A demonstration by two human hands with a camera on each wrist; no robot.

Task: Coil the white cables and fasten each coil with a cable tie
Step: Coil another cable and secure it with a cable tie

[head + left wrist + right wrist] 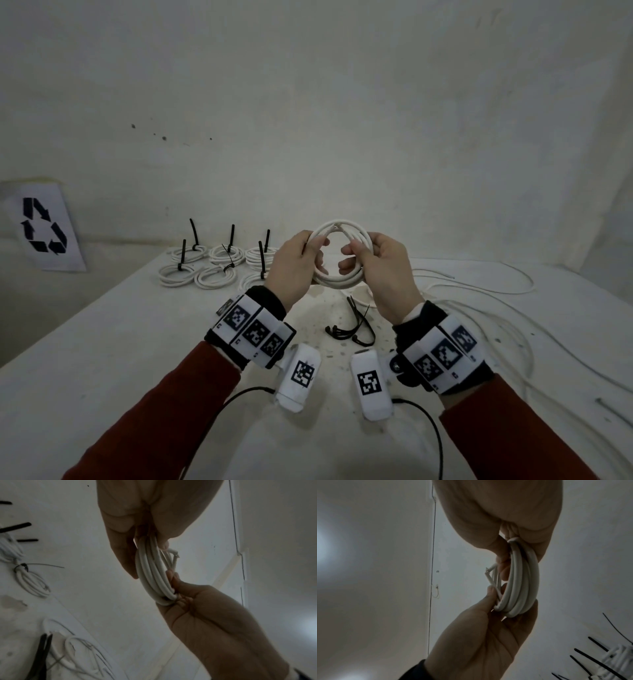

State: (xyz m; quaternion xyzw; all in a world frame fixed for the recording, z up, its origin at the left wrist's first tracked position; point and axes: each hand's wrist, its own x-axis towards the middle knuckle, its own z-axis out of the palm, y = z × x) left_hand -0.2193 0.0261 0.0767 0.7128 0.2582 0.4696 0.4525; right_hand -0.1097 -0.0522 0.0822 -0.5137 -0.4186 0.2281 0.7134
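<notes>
- Left hand (297,265): I see it pinching the coil's left side.
- Right hand (383,270): curled round the right side.
- White cable coil (346,279): upright between both hands.
- Loose cable ties (356,325): on the table below, nearer my right hand.

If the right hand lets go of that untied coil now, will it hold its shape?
Probably not. The coil has no tie yet, and both cut ends stick out free. The cable looks springy, so loops may spread. Left hand alone likely pinches one side only.
</notes>
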